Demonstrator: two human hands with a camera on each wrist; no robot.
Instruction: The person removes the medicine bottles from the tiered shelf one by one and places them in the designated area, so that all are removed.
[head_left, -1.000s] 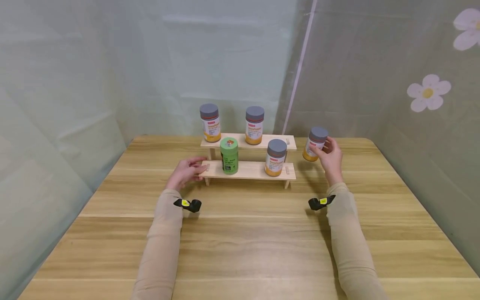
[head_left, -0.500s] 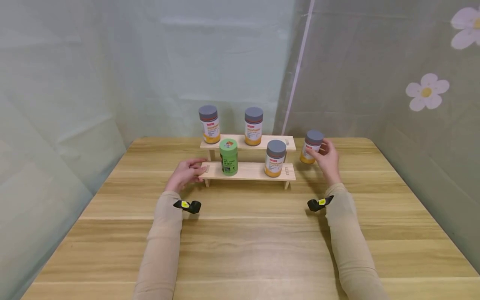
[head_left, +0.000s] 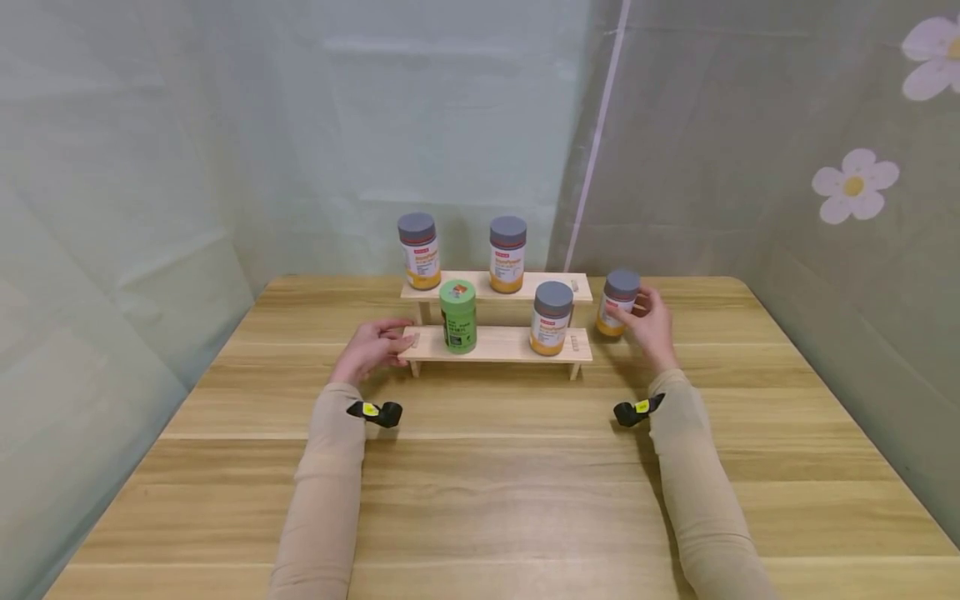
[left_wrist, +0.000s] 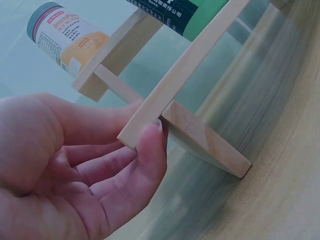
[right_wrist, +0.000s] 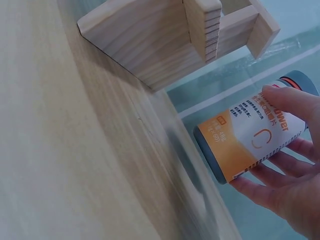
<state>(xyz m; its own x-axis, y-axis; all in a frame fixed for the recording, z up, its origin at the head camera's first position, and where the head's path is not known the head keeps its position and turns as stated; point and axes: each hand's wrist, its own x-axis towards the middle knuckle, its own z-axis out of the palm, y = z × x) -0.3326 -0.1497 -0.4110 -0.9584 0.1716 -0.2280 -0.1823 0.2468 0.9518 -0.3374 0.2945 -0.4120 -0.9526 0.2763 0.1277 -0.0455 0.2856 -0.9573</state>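
In the head view a two-tier wooden display rack [head_left: 502,343] stands on the table. My left hand [head_left: 371,348] pinches the left end of its lower plank [left_wrist: 172,77] between thumb and fingers. To the right of the rack, my right hand [head_left: 651,327] holds a supplement bottle [head_left: 618,302] with a grey lid and a white and orange label. In the right wrist view its base is close to the tabletop [right_wrist: 100,165]; whether they touch I cannot tell. The lower plank carries a green bottle [head_left: 459,317] and a grey-lidded bottle [head_left: 550,318].
Two more grey-lidded bottles, one at the left end [head_left: 420,252] and one near the middle [head_left: 507,255], stand on the upper plank. Behind the wooden table [head_left: 480,492] hangs a pale curtain [head_left: 300,125], with printed flowers at the right.
My right hand has lowered the supplement bottle toward the table and brought it slightly left, nearer the rack. The left hand keeps its place on the plank.
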